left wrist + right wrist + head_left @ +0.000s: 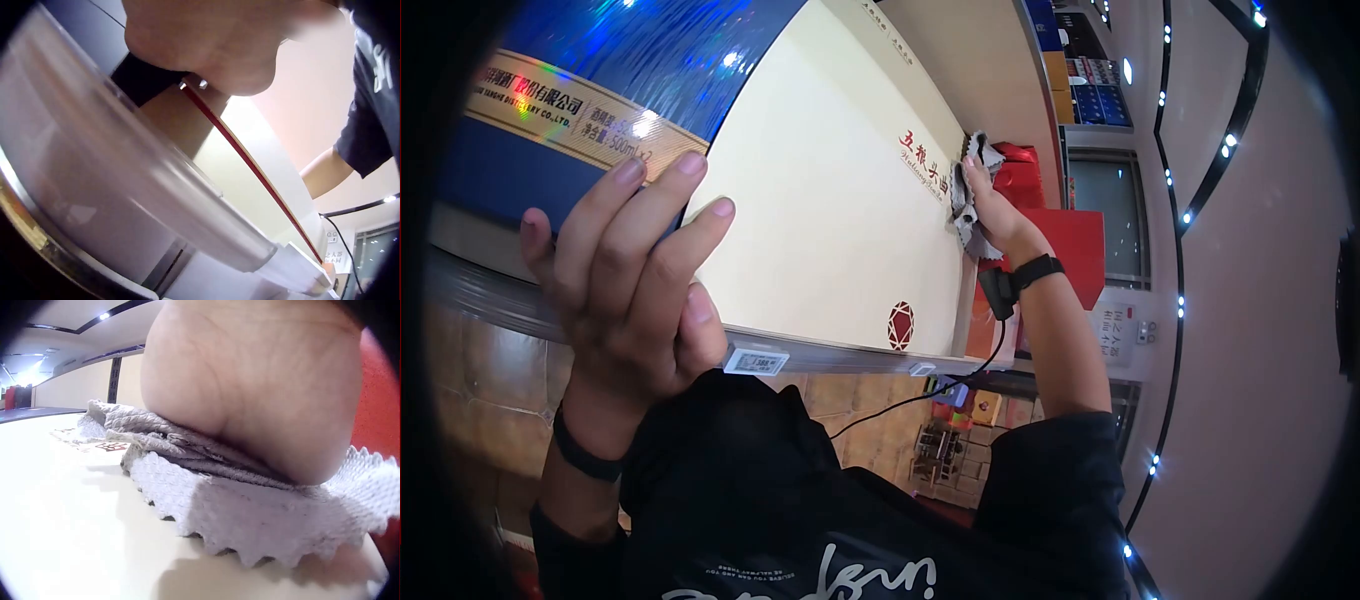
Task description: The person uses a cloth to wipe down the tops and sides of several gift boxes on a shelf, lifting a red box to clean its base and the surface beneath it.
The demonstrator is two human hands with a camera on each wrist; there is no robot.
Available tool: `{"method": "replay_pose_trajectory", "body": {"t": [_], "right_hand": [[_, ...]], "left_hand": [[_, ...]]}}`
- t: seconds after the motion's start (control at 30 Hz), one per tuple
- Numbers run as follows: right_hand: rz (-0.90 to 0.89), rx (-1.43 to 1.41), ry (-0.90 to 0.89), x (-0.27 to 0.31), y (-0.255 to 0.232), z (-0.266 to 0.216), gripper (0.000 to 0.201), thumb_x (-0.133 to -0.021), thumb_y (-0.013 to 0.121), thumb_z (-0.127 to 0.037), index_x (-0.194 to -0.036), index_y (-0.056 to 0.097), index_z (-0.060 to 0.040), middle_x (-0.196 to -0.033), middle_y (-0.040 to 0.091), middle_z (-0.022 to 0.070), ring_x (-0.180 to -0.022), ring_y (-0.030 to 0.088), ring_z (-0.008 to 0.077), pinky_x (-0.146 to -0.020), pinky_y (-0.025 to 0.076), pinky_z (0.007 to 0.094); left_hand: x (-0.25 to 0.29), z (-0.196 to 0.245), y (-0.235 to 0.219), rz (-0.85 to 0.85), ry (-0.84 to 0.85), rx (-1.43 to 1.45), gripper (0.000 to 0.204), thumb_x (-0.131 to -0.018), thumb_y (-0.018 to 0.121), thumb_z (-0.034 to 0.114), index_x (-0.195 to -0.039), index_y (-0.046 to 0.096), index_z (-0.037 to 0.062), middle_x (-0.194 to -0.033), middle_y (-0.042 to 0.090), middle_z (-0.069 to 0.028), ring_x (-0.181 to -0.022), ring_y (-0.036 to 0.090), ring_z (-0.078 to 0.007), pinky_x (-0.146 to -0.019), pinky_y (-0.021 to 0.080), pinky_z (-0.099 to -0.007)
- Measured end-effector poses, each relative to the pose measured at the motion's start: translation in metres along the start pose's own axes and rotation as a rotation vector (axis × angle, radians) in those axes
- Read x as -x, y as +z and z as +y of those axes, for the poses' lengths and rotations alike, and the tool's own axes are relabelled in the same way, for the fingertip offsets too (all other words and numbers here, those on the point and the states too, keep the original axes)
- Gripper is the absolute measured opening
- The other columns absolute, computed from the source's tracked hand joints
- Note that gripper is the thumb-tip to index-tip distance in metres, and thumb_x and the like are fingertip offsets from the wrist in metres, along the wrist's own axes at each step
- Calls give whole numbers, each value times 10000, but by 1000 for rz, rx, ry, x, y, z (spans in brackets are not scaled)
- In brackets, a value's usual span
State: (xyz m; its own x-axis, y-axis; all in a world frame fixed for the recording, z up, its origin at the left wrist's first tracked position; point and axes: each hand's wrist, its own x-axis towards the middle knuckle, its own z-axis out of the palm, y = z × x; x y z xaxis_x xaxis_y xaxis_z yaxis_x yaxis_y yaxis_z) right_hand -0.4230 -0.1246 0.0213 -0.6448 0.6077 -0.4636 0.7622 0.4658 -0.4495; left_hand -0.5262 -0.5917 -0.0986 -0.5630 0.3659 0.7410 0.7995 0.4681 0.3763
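Note:
A large cream box with red lettering lies on a shelf in the head view. At its right end my right hand presses a grey cloth with scalloped edges against it. The right wrist view shows the palm on the bunched cloth, over the box's pale surface. My left hand is at the left, fingers spread and lightly bent, by the corner where a shiny blue box meets the cream one. Nothing shows in its grasp.
Along the shelf's front edge runs a clear strip with a price tag; the strip also fills the left wrist view. Red boxes stand beyond the right hand. A black cable hangs from the right wrist camera.

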Motion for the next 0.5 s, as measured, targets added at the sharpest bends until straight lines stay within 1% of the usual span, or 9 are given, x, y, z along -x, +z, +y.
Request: {"method": "replay_pose_trajectory", "body": {"t": [0.1,0.2,0.3,0.4,0.5], "right_hand": [[40,63,15,4,2,6,1046,-1048,398,-729,-1711,32,-6,-1792,7,219,-1665,-28,322,-1324,73,437],[57,89,19,13,3,10,1065,-1039,399,-744,-1710,27,-6,-1793,-12,223,-1665,-54,321,-1324,46,440],[54,74,32,18,3,15,1053,-1042,400,-736,-1713,28,-14,-1794,-6,221,-1666,-53,319,-1323,58,449],[62,17,84,23,5,12,1041,-1041,413,-726,-1717,45,-26,-1797,10,208,-1667,-27,319,-1322,83,443],[-2,-129,98,20,3,12,1033,-1037,418,-728,-1721,60,-41,-1799,26,195,-1666,7,321,-1319,108,451]], "left_hand": [[0,2,-1,2,-2,-3,459,-968,377,274,-1213,751,173,-1402,690,-50,-1396,521,-248,-1327,37,-462],[1,5,-2,4,-3,-11,460,-970,375,279,-1215,751,175,-1401,690,-49,-1396,520,-248,-1328,36,-461],[0,3,1,1,5,-13,460,-971,376,286,-1213,751,178,-1399,692,-49,-1390,523,-251,-1327,37,-461],[0,2,1,15,4,-5,459,-971,376,288,-1211,753,182,-1395,694,-48,-1381,527,-254,-1326,38,-460],[0,2,3,25,2,-2,460,-972,374,286,-1209,754,183,-1391,697,-48,-1373,531,-256,-1323,38,-457]]}}
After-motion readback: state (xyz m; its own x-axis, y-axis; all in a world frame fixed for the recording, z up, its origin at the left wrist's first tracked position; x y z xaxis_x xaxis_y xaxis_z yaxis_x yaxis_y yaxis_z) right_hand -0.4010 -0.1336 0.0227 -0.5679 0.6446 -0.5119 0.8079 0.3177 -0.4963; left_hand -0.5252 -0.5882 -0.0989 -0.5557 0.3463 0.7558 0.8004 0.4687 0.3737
